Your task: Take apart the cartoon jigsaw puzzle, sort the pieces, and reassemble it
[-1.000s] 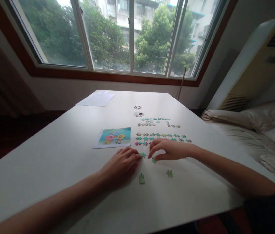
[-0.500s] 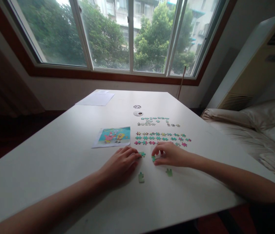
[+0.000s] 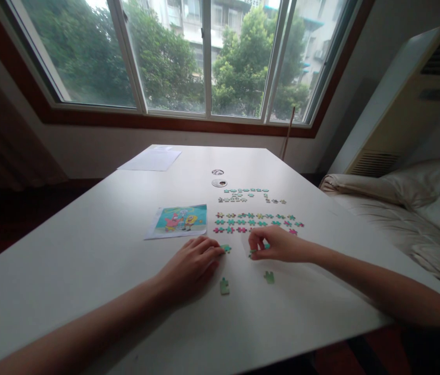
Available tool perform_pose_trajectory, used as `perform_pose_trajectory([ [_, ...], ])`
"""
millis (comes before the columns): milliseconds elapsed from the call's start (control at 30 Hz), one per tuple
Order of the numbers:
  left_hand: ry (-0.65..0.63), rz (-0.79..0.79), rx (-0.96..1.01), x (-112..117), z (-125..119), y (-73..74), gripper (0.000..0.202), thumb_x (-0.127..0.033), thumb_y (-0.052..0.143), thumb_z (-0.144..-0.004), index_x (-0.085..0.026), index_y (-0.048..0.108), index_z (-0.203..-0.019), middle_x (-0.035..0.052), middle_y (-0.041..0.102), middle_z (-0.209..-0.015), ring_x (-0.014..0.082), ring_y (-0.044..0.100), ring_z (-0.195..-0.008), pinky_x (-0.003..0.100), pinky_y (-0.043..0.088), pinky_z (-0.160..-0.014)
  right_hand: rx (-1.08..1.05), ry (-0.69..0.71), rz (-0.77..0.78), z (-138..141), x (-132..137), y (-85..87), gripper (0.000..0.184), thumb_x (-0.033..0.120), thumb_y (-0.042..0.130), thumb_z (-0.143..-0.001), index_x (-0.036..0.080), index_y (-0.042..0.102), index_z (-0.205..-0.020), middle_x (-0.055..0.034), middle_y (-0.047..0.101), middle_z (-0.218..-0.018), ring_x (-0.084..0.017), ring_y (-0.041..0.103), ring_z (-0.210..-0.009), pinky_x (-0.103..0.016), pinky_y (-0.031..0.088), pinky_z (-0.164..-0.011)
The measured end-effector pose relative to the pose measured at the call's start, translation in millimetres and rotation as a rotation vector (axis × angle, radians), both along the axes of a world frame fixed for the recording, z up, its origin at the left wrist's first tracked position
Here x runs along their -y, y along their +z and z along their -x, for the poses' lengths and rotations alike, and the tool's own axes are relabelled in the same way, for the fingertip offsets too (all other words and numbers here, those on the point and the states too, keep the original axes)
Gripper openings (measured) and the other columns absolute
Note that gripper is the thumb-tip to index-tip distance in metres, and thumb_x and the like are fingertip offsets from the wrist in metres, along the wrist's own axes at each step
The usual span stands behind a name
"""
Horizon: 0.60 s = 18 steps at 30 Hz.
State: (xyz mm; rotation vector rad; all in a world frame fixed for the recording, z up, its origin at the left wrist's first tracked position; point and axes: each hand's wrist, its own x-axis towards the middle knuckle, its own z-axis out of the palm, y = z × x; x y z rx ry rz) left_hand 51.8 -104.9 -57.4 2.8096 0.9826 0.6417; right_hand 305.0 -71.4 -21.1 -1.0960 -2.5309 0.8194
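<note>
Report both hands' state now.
Left hand: touching a puzzle piece; whether gripping can't be told.
Right hand: closed, holding another piece.

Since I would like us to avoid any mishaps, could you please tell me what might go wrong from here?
The right hand is close beside the rows of puzzle pieces and might nudge some. The small piece at its fingertips could slip. The left hand might brush the nearby loose piece.
</note>
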Motion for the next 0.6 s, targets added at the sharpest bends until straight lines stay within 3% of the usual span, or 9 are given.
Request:
perform_pose_trajectory([
  [167, -0.004, -0.006, 0.01, -2.1, -0.2, -2.6, 0.029, -0.011, 0.041, -0.081, -0.017, 0.053, -0.107, 0.009, 0.055, -0.101, 0.021, 0.049, -0.094, 0.041, 0.042, -0.083, 0.048, -0.068, 0.183, -52.9, -13.8, 19.4, 0.027, 0.039, 0.063, -0.067, 0.014, 0.052, -0.071, 0.0017, 0.05, -0.063, -0.009, 0.044, -0.059, -0.02, 0.035, -0.054],
  [300, 0.0, 0.004, -0.005, -2.2, 0.7, -2.5, 0.031, -0.01, 0.042, -0.079, -0.017, 0.052, -0.108, 0.0091, 0.055, -0.102, 0.0215, 0.048, -0.095, 0.042, 0.041, -0.084, 0.141, -0.138, 0.354, -94.9, -17.7, 14.0, 0.034, 0.045, 0.062, -0.065, 0.014, 0.051, -0.071, 0.0021, 0.047, -0.061, -0.009, 0.042, -0.057, -0.021, 0.033, -0.052],
  [467, -0.003, -0.003, 0.004, -2.4, -0.4, -3.4, 0.03, -0.01, 0.041, -0.08, -0.017, 0.052, -0.107, 0.0094, 0.055, -0.102, 0.0215, 0.048, -0.095, 0.042, 0.042, -0.084, 0.183, -0.234, 0.271, -108.6, -11.5, -1.1, 0.036, 0.047, 0.063, -0.063, 0.013, 0.058, -0.076, -0.0014, 0.055, -0.068, -0.012, 0.047, -0.063, -0.023, 0.036, -0.056],
  [600, 0.003, -0.001, 0.014, -3.1, -2.2, -3.1, 0.028, -0.011, 0.041, -0.081, -0.017, 0.052, -0.107, 0.0093, 0.055, -0.101, 0.0214, 0.048, -0.094, 0.042, 0.042, -0.084, 0.219, -0.246, 0.167, -111.6, -10.3, 6.1, 0.039, 0.05, 0.059, -0.066, 0.015, 0.063, -0.083, -0.0033, 0.06, -0.073, -0.014, 0.051, -0.066, -0.024, 0.038, -0.058],
])
